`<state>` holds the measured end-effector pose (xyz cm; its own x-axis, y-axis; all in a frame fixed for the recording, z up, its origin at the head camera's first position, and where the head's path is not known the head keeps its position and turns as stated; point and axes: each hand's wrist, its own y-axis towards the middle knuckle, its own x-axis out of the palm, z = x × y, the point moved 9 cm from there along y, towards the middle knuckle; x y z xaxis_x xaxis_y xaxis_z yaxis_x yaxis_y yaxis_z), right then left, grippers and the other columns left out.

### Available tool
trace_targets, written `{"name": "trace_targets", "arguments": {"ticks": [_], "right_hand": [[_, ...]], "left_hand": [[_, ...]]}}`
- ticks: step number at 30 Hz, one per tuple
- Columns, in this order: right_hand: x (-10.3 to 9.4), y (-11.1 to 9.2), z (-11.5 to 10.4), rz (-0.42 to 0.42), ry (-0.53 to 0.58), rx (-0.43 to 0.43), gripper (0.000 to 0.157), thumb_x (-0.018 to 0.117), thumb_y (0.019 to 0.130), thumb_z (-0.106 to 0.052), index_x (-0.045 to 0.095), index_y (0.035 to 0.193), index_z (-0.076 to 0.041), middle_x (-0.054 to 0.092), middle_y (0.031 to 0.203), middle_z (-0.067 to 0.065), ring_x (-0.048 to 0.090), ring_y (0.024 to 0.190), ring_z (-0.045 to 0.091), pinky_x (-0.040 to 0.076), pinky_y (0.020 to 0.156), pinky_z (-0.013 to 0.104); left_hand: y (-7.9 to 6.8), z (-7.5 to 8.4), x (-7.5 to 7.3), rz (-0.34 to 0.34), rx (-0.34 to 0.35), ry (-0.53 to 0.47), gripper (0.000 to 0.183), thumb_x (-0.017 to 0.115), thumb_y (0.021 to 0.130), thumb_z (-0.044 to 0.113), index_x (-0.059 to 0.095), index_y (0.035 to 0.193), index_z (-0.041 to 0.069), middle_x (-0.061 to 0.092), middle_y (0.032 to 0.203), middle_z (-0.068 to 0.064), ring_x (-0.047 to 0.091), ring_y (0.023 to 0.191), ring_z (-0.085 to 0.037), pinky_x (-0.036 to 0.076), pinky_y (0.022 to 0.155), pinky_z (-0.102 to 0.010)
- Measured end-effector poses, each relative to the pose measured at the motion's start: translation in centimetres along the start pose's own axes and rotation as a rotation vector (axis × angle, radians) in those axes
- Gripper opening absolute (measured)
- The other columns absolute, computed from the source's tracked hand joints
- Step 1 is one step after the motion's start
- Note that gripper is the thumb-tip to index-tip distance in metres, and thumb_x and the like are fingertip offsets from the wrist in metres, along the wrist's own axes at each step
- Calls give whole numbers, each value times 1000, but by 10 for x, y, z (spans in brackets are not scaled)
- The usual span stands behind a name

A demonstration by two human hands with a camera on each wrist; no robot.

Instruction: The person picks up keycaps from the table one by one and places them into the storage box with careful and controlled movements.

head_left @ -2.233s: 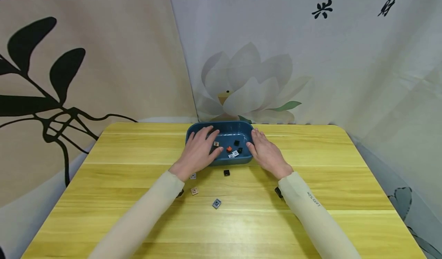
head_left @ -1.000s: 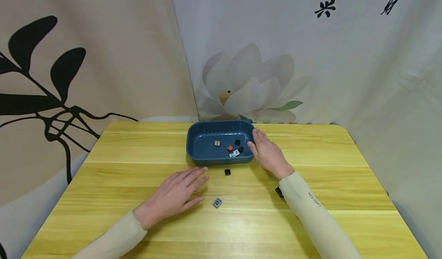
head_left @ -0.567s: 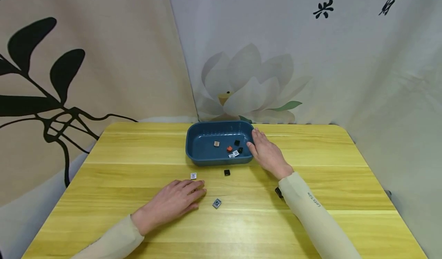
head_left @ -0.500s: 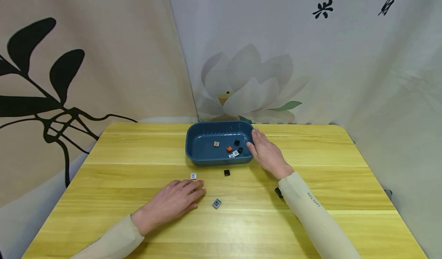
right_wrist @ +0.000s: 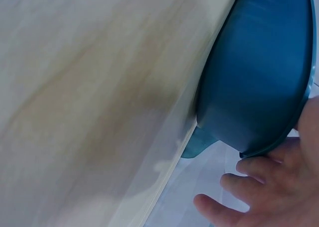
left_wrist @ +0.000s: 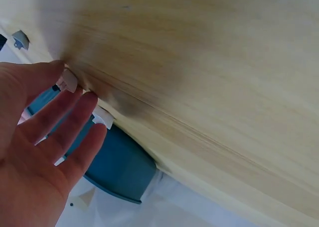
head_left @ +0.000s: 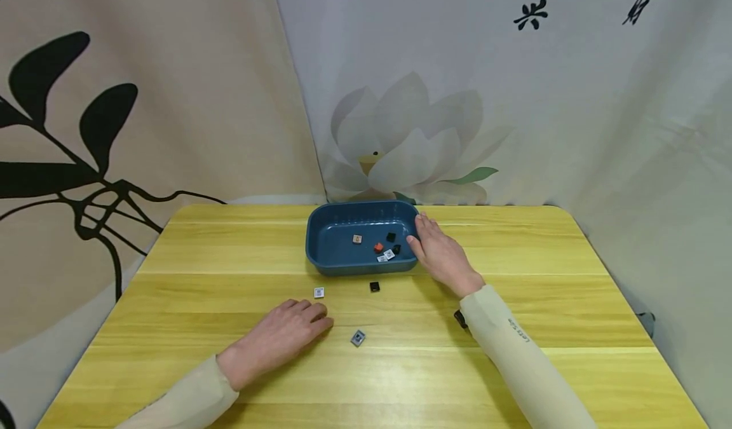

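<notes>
Near the middle of the table, my left hand [head_left: 280, 335] pinches a small beige keycap [left_wrist: 68, 82] between thumb and index finger, its other fingers spread; the hand covers it in the head view. A white keycap [head_left: 319, 293] lies just beyond its fingers, and a grey keycap [head_left: 358, 338] to their right. The blue tray [head_left: 311, 257] sits at the back of the table, with several keycaps inside, among them an orange one [head_left: 379, 248] and a beige one [head_left: 357, 239]. My right hand [head_left: 446, 260] rests against the tray's right end, fingers extended along the outside, thumb over the rim.
A black keycap [head_left: 374, 286] lies on the wooden table [head_left: 515, 378] in front of the tray. Printed cloth [head_left: 229, 98] hangs behind the table's back edge. A dark object [head_left: 460, 319] shows beside the right cuff.
My left hand drew back from the tray to the table, then lowered and curled its fingers over the beige keycap. My right hand stayed at the tray.
</notes>
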<state>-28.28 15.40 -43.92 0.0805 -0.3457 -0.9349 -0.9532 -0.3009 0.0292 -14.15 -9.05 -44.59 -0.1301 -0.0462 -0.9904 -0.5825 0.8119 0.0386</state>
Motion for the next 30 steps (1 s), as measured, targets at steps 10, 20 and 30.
{"name": "trace_targets", "arguments": {"ticks": [10, 20, 30], "right_hand": [[1, 0, -2, -2, 5, 1, 66, 37, 113, -40, 23, 161, 4, 21, 169, 21, 25, 154, 40, 26, 123, 52], [1, 0, -1, -5, 12, 7, 66, 35, 114, -40, 23, 161, 4, 19, 170, 20, 24, 154, 40, 25, 123, 51], [1, 0, 0, 0, 8, 12, 66, 36, 113, -40, 23, 161, 4, 18, 170, 19, 24, 155, 39, 26, 123, 51]], "left_hand": [[1, 5, -4, 48, 34, 35, 23, 77, 87, -4, 74, 106, 9, 66, 101, -3, 63, 88, -14, 57, 83, -31], [4, 3, -10, 94, 38, 32, 24, 79, 83, -8, 75, 103, 4, 65, 96, -5, 62, 80, -12, 58, 74, -26], [13, -2, -29, 150, -12, -37, 36, 79, 83, -11, 74, 116, 2, 70, 112, -12, 69, 98, -19, 59, 88, -32]]}}
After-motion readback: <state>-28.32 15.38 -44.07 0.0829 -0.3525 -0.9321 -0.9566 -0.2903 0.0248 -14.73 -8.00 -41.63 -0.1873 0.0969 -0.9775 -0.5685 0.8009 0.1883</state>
